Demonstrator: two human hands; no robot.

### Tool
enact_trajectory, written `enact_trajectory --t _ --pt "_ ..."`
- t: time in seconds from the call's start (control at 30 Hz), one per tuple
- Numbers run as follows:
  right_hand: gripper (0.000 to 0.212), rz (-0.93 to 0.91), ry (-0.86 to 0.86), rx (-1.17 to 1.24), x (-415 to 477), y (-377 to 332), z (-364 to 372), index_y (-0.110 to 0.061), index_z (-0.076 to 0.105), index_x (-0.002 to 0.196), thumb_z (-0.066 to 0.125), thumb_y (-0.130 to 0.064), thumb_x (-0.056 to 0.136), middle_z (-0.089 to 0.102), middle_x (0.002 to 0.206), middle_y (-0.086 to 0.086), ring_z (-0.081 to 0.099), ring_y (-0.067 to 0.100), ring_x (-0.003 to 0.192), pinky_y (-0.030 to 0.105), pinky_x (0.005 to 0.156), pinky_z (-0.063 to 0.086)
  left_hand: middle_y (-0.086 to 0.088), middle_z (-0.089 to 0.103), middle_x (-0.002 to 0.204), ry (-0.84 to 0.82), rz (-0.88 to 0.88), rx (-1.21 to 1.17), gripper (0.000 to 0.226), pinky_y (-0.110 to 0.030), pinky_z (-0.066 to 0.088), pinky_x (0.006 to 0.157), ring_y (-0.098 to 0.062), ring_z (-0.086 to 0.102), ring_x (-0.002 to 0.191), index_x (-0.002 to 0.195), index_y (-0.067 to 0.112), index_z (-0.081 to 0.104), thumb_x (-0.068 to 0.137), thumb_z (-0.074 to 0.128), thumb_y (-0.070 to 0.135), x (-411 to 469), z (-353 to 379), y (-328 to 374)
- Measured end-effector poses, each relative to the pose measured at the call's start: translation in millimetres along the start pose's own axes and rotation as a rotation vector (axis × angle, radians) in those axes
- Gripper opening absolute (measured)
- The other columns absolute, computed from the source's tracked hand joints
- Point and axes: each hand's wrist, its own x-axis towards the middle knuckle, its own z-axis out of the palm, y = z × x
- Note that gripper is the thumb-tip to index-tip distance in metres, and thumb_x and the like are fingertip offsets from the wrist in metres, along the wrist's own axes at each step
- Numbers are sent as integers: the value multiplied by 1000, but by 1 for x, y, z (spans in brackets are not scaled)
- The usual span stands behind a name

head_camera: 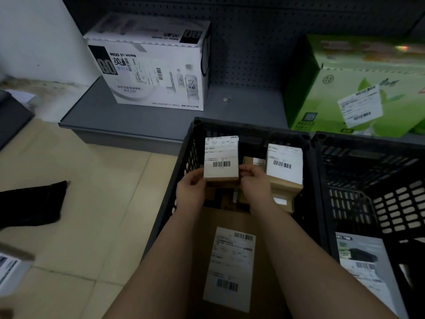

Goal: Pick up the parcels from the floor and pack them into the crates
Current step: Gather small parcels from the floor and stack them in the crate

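Note:
A small cardboard parcel (221,157) with a white barcode label is held over the left black crate (184,162). My left hand (190,189) grips its lower left edge and my right hand (255,180) grips its lower right edge. Inside the same crate a second labelled parcel (285,166) stands at the right, smaller boxes lie beneath it, and a large flat brown parcel (232,261) with a long label lies in front. The right black crate (372,180) holds a grey printed parcel (361,263).
A white water carton (156,65) and a green carton (358,88) sit on the low grey shelf (128,120) behind the crates. On the tiled floor at left lie a black bag (32,203) and a labelled parcel (11,272).

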Motion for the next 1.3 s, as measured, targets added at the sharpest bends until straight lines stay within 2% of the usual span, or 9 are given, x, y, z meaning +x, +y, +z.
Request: enact_trajectory --t 0.13,0.27,0.33,0.43,0.5,0.6,0.7,0.9,1.3 --pt "49 51 -51 -10 2 7 2 -10 60 127 39 13 90 66 121 8 61 18 101 26 79 54 1 72 117 -40 -55 -46 32 -48 54 100 -21 67 112 124 24 68 96 63 11 10 -2 -20" --pt "51 99 -53 -40 2 12 -1 -10 58 132 39 13 91 66 111 5 59 11 82 21 60 47 -2 71 115 -93 -137 -136 33 -37 53 97 -21 65 112 114 24 68 97 54 -2 13 0 -22" --pt "53 116 -58 -21 2 15 -2 -9 57 134 38 14 90 65 109 6 59 13 81 21 59 46 -6 70 117 -124 -165 -177 38 -34 54 93 -22 66 110 124 16 65 97 50 -5 15 1 -25" --pt "56 131 -72 3 4 19 -3 -9 57 135 37 15 89 65 106 4 59 18 85 36 70 56 -9 69 124 -176 -192 -226 44 -32 53 93 -21 66 112 136 12 59 97 49 -5 16 0 -26" --pt "58 145 -69 -13 7 20 -3 -9 56 136 38 15 87 63 104 7 58 19 80 45 82 56 -8 69 122 -194 -207 -230 43 -30 51 92 -19 64 111 138 16 58 99 49 -1 15 1 -23" --pt "62 160 -68 -23 11 20 0 -11 52 142 41 13 86 61 122 14 57 18 82 35 72 53 -16 63 134 -245 -257 -249 41 -38 45 106 -27 56 129 141 20 56 102 49 12 17 5 -19" --pt "63 177 -88 -14 13 20 1 -14 49 144 45 9 86 59 129 16 59 21 87 31 67 53 -1 68 127 -311 -272 -236 33 -38 41 104 -17 59 121 134 25 61 104 48 32 19 5 -15" --pt "58 233 -119 61 17 20 0 -14 46 146 46 4 91 57 107 11 54 18 79 35 77 52 -2 54 148 -347 -308 -308 52 -50 32 115 -22 50 133 143 28 54 106 30 54 30 5 -20" --pt "35 241 -109 205 23 13 -2 -7 49 135 46 -11 100 62 107 14 62 27 98 36 82 54 -5 52 149 -294 -287 -409 57 -57 36 112 -32 48 136 151 25 43 105 32 55 32 4 1"
